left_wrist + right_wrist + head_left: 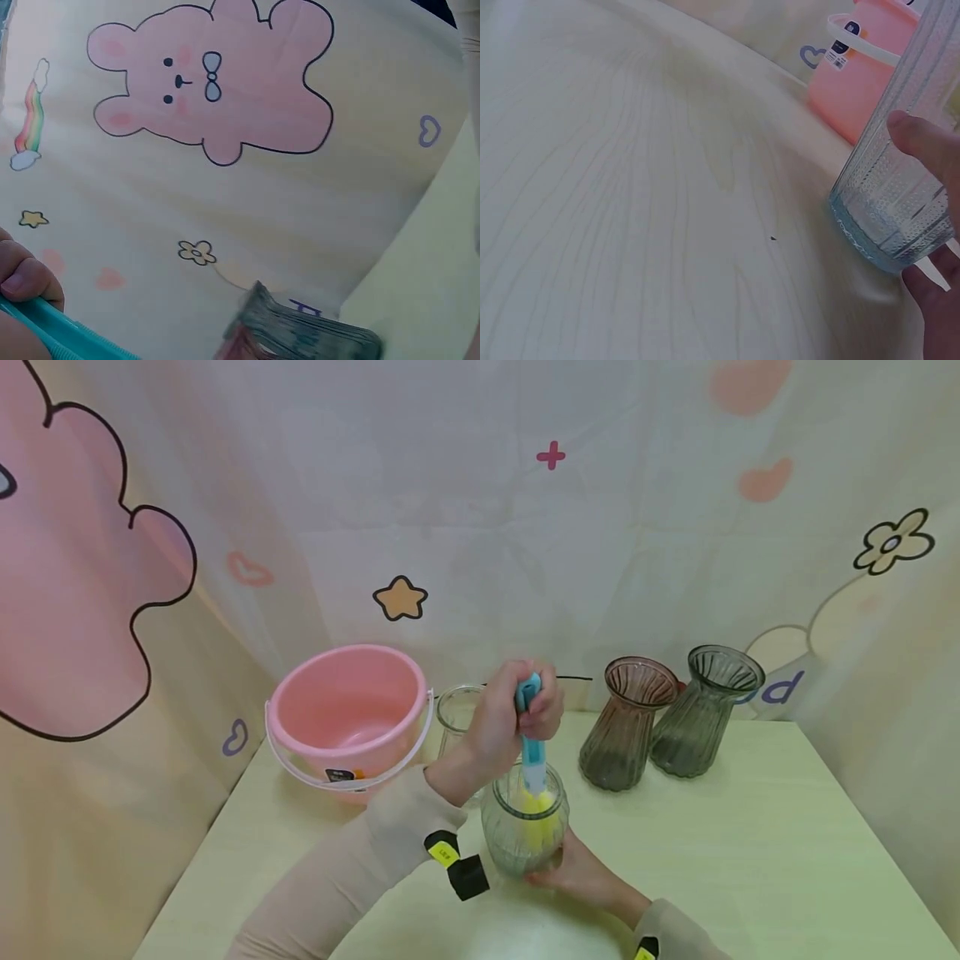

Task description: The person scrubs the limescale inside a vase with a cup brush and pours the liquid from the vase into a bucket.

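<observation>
A pale patterned curtain (pixel 465 527) fills the upper frame behind a light wood-grain table (pixel 765 835). At centre left sits a round pink plastic bucket (pixel 348 689), its white handle dropped forward, leaving the mouth clear. At right of centre, a brownish-pink ribbed glass vase (pixel 618 743) and a grey-green ribbed glass vase (pixel 688 739) stand close together, apart from the hands, perhaps to leave room to work. A clear glass vessel (pixel 459 703) is partly hidden behind the left hand (pixel 501 714). The clear ribbed glass jar (pixel 501 835) is at lower centre, mouth upward; the right hand (pixel 577 872) grips it low, probably to steady it. The left hand's fingers curl round the blue-handled brush (pixel 533 752), upright so its yellow head reaches down inside the jar. The bucket's black-and-orange label (pixel 341 775) is too small to read, as is the print on the yellow wrist tag (pixel 444 854) at lower centre; at right, a purple "d" (pixel 783 687) shows on the curtain, the lettering before it partly hidden by the grey-green vase
</observation>
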Action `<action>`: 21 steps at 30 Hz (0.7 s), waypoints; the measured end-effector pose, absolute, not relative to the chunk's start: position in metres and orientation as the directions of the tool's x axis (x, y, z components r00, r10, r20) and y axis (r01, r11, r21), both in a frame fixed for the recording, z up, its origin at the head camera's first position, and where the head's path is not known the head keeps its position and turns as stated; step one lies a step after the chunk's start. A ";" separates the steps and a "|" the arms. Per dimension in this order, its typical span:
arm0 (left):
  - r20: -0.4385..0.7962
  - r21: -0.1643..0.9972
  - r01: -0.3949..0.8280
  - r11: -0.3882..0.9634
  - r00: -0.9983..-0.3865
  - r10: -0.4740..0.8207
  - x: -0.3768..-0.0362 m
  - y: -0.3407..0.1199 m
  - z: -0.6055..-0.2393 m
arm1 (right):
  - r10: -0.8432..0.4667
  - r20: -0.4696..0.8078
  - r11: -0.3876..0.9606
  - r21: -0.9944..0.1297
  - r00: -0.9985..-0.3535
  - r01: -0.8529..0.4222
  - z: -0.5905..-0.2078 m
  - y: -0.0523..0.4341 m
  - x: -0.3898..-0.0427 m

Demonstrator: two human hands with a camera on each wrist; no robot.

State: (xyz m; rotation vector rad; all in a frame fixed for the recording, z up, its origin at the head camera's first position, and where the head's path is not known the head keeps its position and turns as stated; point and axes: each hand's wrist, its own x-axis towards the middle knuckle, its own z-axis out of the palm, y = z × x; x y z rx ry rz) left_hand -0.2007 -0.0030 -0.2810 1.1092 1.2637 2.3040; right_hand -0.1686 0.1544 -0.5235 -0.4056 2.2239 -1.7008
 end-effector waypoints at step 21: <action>0.407 0.899 0.220 -0.379 -0.740 0.536 -0.206 0.000 -0.351 | -0.474 -0.158 0.362 -0.932 -0.866 -0.029 -0.520 0.158 -0.167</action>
